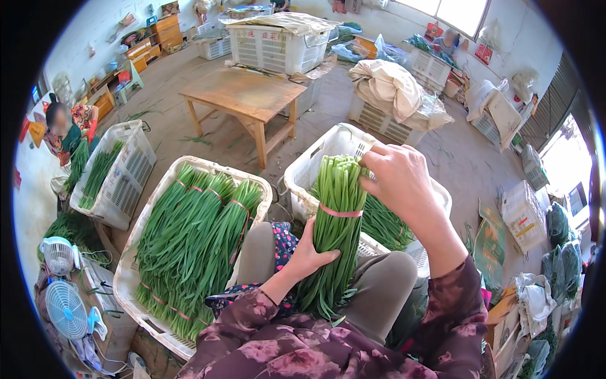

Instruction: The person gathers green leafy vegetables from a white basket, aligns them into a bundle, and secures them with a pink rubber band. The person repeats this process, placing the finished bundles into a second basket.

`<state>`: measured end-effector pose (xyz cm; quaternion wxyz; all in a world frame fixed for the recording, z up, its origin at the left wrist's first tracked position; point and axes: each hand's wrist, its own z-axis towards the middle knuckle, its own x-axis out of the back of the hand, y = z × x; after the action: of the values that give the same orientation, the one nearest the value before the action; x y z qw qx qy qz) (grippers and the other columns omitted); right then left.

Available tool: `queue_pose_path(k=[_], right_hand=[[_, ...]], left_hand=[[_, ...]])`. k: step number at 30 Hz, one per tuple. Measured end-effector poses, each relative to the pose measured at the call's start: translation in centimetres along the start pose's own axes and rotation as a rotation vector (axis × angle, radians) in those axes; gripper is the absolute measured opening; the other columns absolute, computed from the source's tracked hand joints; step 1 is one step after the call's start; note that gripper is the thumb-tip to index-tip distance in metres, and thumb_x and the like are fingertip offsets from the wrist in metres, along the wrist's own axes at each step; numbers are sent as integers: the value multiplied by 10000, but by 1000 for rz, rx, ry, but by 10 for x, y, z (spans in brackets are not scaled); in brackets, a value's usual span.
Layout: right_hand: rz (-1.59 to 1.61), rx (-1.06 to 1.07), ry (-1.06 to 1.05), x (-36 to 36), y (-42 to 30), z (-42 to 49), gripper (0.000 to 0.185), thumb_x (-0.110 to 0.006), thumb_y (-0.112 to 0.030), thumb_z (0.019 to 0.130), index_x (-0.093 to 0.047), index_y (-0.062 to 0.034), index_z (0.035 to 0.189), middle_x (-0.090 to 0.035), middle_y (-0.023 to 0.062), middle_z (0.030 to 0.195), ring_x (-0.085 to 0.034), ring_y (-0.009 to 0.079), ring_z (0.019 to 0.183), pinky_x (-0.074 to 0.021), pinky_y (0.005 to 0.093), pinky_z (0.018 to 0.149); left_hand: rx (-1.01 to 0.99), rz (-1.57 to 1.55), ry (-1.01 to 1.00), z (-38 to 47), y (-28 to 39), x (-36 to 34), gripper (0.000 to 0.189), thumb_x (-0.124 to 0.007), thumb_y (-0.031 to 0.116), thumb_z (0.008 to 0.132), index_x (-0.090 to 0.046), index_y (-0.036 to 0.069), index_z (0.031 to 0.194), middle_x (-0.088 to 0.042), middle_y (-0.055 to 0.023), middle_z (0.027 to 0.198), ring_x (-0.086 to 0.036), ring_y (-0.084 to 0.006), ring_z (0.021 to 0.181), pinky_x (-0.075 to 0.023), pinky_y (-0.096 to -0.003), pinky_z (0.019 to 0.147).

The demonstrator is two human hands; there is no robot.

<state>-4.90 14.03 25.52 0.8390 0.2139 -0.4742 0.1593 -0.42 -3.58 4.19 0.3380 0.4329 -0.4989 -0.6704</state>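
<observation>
My left hand (310,258) grips the lower middle of an upright bundle of garlic chives (337,232), tied with a pink band (341,212). At the bundle's cut top, on its right edge, are the bent fingers of my right hand (395,173); whether they pinch a stalk is too small to tell. The bundle's leafy end hangs over my lap. On my left, a white plastic crate (124,279) holds several banded chive bundles (189,241). Behind the held bundle, another white crate (303,166) contains more chives (386,225), partly hidden by my right arm.
A low wooden table (244,94) stands ahead, with a large white crate (279,47) behind it. A cloth-covered crate (388,94) is ahead right. At far left a person (71,128) handles chives beside a crate (125,175). Two fans (66,308) stand at lower left.
</observation>
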Motion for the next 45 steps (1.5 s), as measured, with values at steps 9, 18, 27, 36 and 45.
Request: queue_pose_path(k=[9, 18, 27, 36, 45], right_hand=[[253, -179, 265, -18, -3, -5, 104, -673, -114, 749, -619, -26, 757, -637, 89, 758, -661, 266, 723, -526, 372, 693], [687, -453, 209, -37, 25, -29, 130, -661, -111, 849, -659, 8, 901, -649, 124, 832, -620, 241, 688, -500, 345, 714], [376, -250, 319, -38, 0, -22, 114, -662, -128, 863, -654, -34, 928, -691, 110, 917, -669, 310, 764, -523, 390, 695], [1027, -674, 365, -53, 25, -39, 358, -539, -251, 980, -600, 28, 1195, -679, 148, 1023, -627, 173, 887, -493, 330, 822], [1499, -657, 530, -72, -26, -32, 747, -766, -9, 714, -380, -26, 1353, -576, 107, 1191, -585, 196, 1071, -492, 347, 935]], left_hand=[[18, -48, -11, -1, 4, -2, 906, -773, 98, 744, -230, 30, 1466, -467, -127, 1338, -454, -209, 1268, -344, -361, 1100], [73, -111, 35, -2, 11, -1, 905, -764, 74, 741, -228, 35, 1470, -470, -120, 1340, -465, -202, 1251, -364, -360, 1084], [-25, 80, 122, 2, 6, -11, 910, -784, 103, 734, -230, -5, 1448, -490, -157, 1321, -495, -230, 1240, -375, -371, 1080], [-219, 244, 368, 36, 13, -25, 892, -802, 160, 685, -302, -39, 1397, -459, -209, 1275, -486, -321, 1219, -379, -419, 1058], [-537, 779, 520, 64, 65, -65, 1064, -864, 287, 622, -274, -19, 1453, -443, -254, 1290, -436, -425, 1203, -348, -515, 1027]])
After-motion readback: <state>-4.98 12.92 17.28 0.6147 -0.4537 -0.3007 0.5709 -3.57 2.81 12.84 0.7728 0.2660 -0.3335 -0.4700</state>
